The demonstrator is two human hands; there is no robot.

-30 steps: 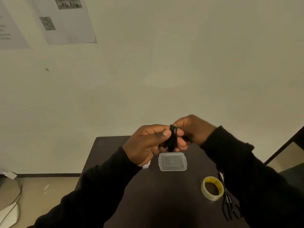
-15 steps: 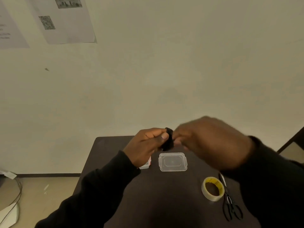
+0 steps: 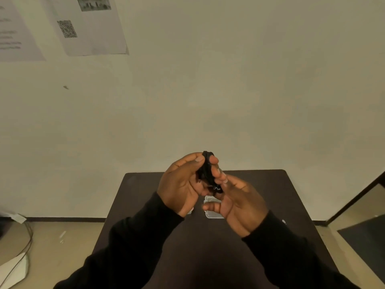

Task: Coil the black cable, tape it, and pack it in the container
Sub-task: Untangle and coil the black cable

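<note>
The clear plastic container (image 3: 212, 214) lay on the table mostly hidden behind the right hand, and the low end of the small coiled bundle of black cable (image 3: 206, 171) was lost in shadow between the palms. The dark brown table (image 3: 270, 195) stood against a plain pale wall (image 3: 229, 90) with printed paper sheets (image 3: 91, 26). The left hand (image 3: 181, 184) pinched the bundle between thumb and fingers, above the table. The right hand (image 3: 237, 203) touched it with half-curled fingers; its grip was unclear.
</note>
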